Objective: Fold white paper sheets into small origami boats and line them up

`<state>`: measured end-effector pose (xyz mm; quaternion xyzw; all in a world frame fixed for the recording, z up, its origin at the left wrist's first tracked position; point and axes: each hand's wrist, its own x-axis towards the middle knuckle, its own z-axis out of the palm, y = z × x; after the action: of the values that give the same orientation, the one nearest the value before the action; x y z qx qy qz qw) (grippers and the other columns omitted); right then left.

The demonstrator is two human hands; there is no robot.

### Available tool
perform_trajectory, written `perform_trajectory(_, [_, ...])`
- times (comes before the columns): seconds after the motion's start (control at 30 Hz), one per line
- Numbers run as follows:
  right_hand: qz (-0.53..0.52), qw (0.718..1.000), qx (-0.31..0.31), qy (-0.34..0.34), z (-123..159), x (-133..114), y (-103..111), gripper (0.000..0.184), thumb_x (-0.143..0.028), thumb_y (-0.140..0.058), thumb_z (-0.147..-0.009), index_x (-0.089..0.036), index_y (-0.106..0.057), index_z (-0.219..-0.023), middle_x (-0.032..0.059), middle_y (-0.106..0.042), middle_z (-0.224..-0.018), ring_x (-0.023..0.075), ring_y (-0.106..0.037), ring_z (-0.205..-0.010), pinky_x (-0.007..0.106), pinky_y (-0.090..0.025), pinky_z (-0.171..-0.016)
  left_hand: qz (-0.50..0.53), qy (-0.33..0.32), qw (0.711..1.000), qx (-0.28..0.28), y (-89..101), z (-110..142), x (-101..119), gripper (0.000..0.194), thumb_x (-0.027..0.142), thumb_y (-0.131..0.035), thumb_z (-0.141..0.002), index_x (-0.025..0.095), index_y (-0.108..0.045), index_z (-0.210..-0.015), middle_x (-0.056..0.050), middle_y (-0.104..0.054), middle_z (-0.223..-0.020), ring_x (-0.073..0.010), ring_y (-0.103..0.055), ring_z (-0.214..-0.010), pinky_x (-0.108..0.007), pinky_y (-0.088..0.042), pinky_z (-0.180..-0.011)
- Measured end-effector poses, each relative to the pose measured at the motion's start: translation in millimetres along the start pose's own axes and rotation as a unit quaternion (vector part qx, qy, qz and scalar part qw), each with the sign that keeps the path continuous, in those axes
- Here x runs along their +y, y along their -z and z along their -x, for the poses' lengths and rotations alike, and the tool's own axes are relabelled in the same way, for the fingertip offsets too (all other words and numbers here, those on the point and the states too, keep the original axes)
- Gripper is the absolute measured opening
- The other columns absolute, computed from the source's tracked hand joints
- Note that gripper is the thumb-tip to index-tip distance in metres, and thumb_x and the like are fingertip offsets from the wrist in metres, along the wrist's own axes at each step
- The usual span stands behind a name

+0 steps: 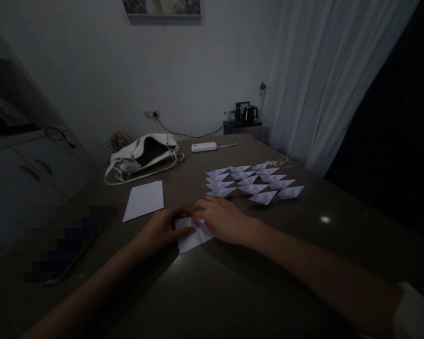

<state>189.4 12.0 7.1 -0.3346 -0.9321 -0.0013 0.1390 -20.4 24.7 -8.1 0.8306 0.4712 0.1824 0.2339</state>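
Note:
Between my hands a creased piece of white paper (191,239) lies on the dark table. My left hand (167,225) grips its left side, with the thumb stretched across the top. At the upper right, my right hand (221,218) has its fingers bent down on the paper's edge and hides that corner. Just beyond my right hand, several folded paper boats (252,189) stand in rows. A flat stack of white paper (145,200) rests to the left, past my left hand.
A white handbag (141,153) stands open at the back left. Near the far edge lies a white power bank (204,147) with a short cable. Paper scraps (276,163) are scattered by the right edge. A black kettle (249,114) stands on a small stand behind the table.

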Motion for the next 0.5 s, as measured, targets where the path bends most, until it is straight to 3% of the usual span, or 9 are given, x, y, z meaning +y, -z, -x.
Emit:
perform_trajectory(0.1, [-0.024, 0.999, -0.040, 0.011, -0.8, 3.9, 1.5, 0.022, -0.014, -0.050, -0.083, -0.015, -0.066, -0.098, 0.0085, -0.063, -0.093, 0.0207, -0.055, -0.092, 0.031, -0.041, -0.077, -0.004, 0.024, 1.000, 0.001, 0.7, -0.7, -0.9, 0.039, 0.047, -0.064, -0.072, 0.019, -0.064, -0.099, -0.004, -0.067, -0.086, -0.0218, -0.061, -0.074, -0.030, -0.045, -0.063])
perform_trajectory(0.23, [-0.073, 0.995, -0.070, 0.008, -1.3, 10.4, 2.7, 0.027, -0.036, -0.063, -0.078, -0.017, -0.067, -0.097, 0.0070, -0.064, -0.092, 0.0196, -0.058, -0.088, 0.028, -0.040, -0.071, -0.011, 0.052, 0.998, 0.031, 1.6, -1.9, -1.9, 0.034, 0.044, -0.066, -0.070, 0.015, -0.065, -0.088, -0.002, -0.063, -0.070, -0.0193, -0.057, -0.063, -0.027, -0.042, -0.054])
perform_trajectory(0.4, [-0.068, 0.994, -0.071, -0.040, -1.4, 10.8, 3.2, 0.037, -0.043, -0.070, -0.070, -0.016, -0.066, -0.094, 0.0067, -0.065, -0.092, 0.0195, -0.059, -0.084, 0.027, -0.040, -0.067, -0.020, -0.027, 0.999, 0.006, 3.0, 3.4, 5.9, 0.016, 0.029, -0.058, -0.079, 0.018, -0.064, -0.090, -0.002, -0.065, -0.078, -0.0178, -0.059, -0.069, -0.027, -0.047, -0.062])
perform_trajectory(0.5, [-0.058, 0.995, -0.069, -0.047, -0.1, 9.2, 4.5, 0.037, -0.044, -0.070, -0.070, -0.015, -0.066, -0.094, 0.0076, -0.065, -0.093, 0.0205, -0.058, -0.086, 0.028, -0.041, -0.068, -0.027, -0.096, 0.995, -0.003, 2.6, 8.6, 7.7, 0.017, 0.019, -0.055, -0.081, 0.019, -0.063, -0.096, -0.003, -0.067, -0.093, -0.0177, -0.062, -0.081, -0.028, -0.049, -0.072])
